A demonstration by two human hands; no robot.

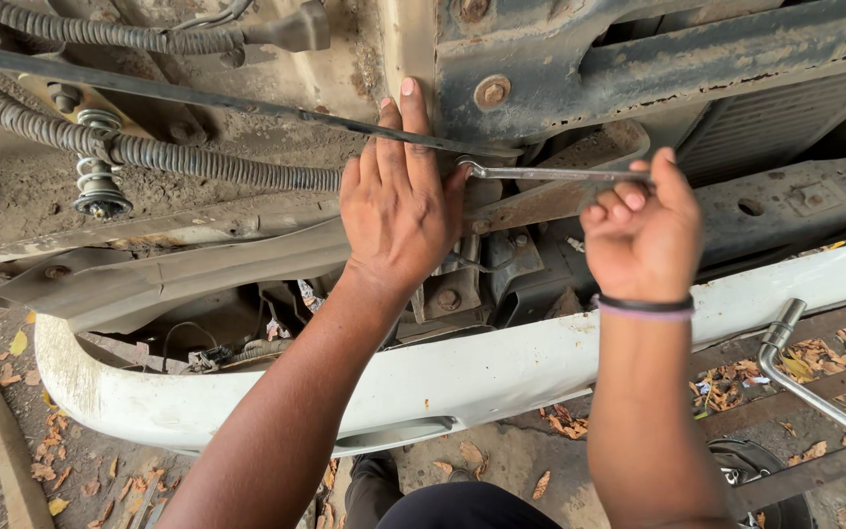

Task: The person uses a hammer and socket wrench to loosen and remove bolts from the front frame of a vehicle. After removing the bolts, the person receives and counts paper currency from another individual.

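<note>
I look up at the rusty underside of a vehicle. My right hand [640, 230] is closed around the handle end of a slim metal spanner [550, 173], which lies level. The spanner's ring end sits at a fastener hidden beside my left hand [399, 196]. That hand lies flat with fingers extended against the dirty frame, its thumb side touching the spanner's head. A dark band circles my right wrist.
A white bumper [462, 377] curves across below my arms. A corrugated hose [217, 162] and a thin black rod [247, 103] run along the chassis at left. A large bolt [492, 91] sits above the spanner. A bent metal wheel wrench [815, 387] lies at right over leaf-strewn ground.
</note>
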